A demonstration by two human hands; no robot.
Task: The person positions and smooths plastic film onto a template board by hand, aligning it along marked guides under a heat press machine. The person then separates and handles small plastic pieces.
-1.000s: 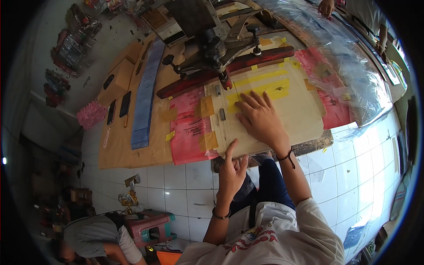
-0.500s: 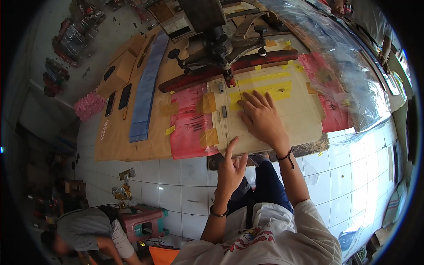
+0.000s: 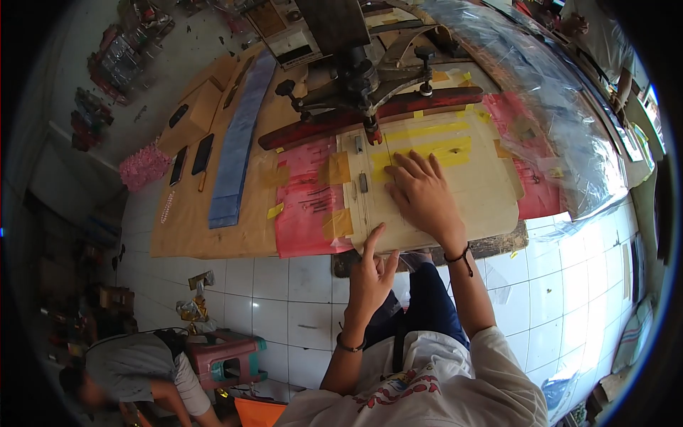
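Your right hand (image 3: 427,203) lies spread on the pale board (image 3: 484,192), yellow tape (image 3: 455,151) already across its far part only; your left hand (image 3: 370,276), index extended, grips nothing visible.

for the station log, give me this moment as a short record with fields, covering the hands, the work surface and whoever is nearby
right hand: palm down over the pale panel, fingertips at the yellow tape
left hand: index finger extended over the panel's near edge, contact unclear
held: nothing visible
beyond panel: red bar
either side of panel: red sheeting
farther left: blue strip
nearby: person in grey, bent over beside a stool
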